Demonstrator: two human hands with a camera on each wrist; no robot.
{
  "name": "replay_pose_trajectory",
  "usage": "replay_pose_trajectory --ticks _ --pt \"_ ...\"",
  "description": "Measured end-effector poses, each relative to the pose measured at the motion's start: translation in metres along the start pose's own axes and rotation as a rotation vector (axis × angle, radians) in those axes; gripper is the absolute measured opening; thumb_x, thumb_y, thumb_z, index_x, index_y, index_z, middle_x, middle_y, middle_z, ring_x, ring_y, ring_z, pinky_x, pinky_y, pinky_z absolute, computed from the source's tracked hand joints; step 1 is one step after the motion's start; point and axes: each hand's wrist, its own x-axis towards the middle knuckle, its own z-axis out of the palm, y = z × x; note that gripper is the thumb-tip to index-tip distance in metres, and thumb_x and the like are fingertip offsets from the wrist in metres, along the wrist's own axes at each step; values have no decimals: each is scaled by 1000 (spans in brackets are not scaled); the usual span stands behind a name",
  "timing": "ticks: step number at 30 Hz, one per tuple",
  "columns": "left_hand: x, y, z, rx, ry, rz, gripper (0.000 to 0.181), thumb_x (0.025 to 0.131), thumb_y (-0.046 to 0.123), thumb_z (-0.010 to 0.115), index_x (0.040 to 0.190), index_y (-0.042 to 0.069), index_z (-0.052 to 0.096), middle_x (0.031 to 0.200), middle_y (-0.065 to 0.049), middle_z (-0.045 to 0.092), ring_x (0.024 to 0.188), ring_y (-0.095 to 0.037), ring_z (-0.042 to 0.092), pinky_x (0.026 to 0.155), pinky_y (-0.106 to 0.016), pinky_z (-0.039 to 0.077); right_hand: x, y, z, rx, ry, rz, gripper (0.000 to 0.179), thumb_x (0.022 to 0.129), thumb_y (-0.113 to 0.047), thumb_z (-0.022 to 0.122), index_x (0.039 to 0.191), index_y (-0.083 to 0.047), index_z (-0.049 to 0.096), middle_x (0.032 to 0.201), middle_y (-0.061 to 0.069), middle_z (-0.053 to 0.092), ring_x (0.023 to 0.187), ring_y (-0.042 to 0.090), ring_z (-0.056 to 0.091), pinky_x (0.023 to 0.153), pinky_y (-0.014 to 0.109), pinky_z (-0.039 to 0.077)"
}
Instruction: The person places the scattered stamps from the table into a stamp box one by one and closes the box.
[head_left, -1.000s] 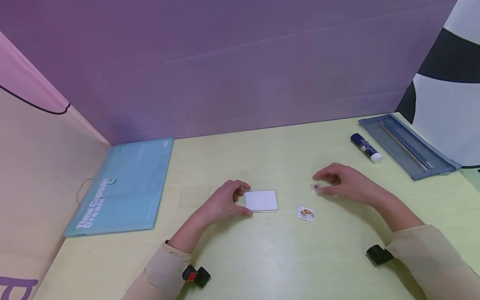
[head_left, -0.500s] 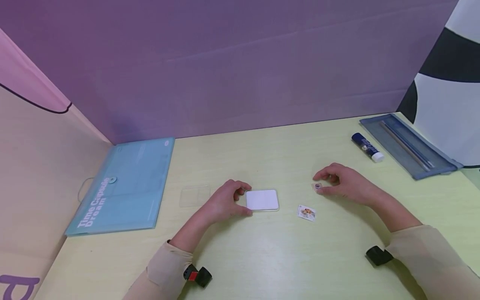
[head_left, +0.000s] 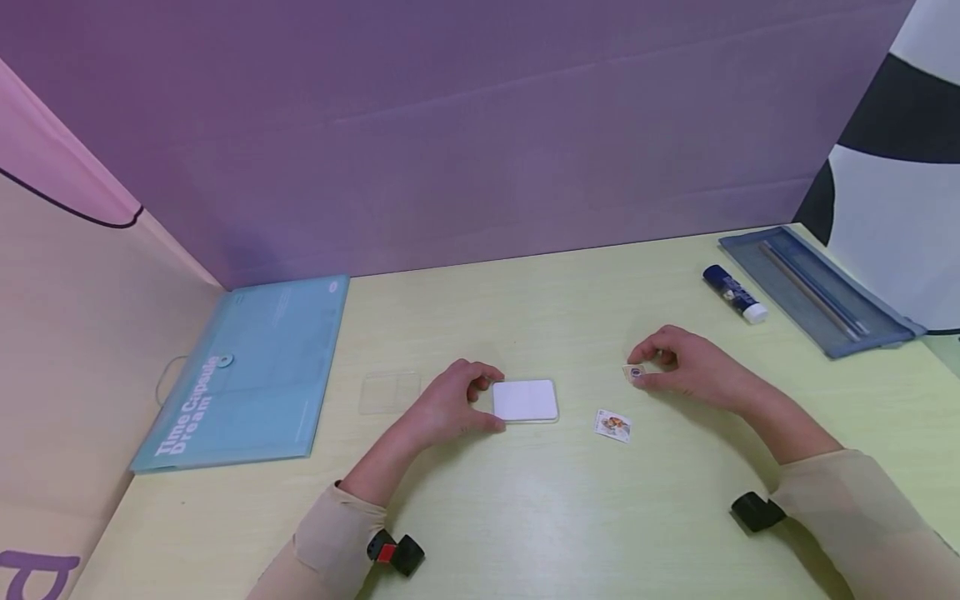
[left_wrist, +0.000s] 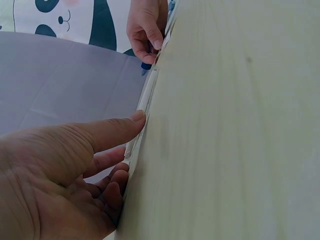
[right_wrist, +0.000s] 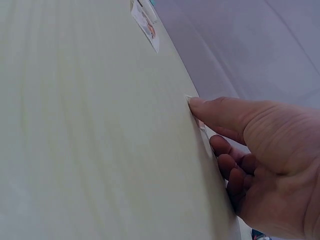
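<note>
At mid-table in the head view, my left hand (head_left: 457,402) holds a flat white rounded rectangle in a clear case (head_left: 525,401) by its left end, thumb at the near side and index finger at the far side. The left wrist view shows the case edge-on (left_wrist: 146,95) beside the thumb. To the right, my right hand (head_left: 693,367) has its thumb and fingertips at a small sticker-like piece of paper (head_left: 636,372) with a dark round print, partly hidden by the thumb. A second small picture piece (head_left: 613,425) lies between the hands, apart from both.
A thin clear rectangular piece (head_left: 389,393) lies left of the left hand. Farther left is a blue document folder (head_left: 262,367). At the back right lie a glue stick (head_left: 735,294) and a blue mesh pouch (head_left: 821,292) with long thin items inside. A purple wall (head_left: 480,133) closes off the table's back.
</note>
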Motion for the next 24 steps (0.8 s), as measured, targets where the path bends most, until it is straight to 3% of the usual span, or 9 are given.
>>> replay_pose_trajectory --ticks 15,24 --pt "-1 1 0 3 -4 -16 57 76 10 90 126 9 63 106 -4 53 94 -22 47 78 -31 42 2 -1 0 -14 44 -9 16 90 -16 78 103 -11 70 96 3 62 86 21 52 73 25 42" --pt "-1 1 0 4 1 -18 57 76 10 90 127 10 63 106 -3 53 94 -22 47 78 -32 42 3 -2 -1 44 33 1 11 93 -18 76 99 -10 71 88 3 65 80 16 56 68 25 45"
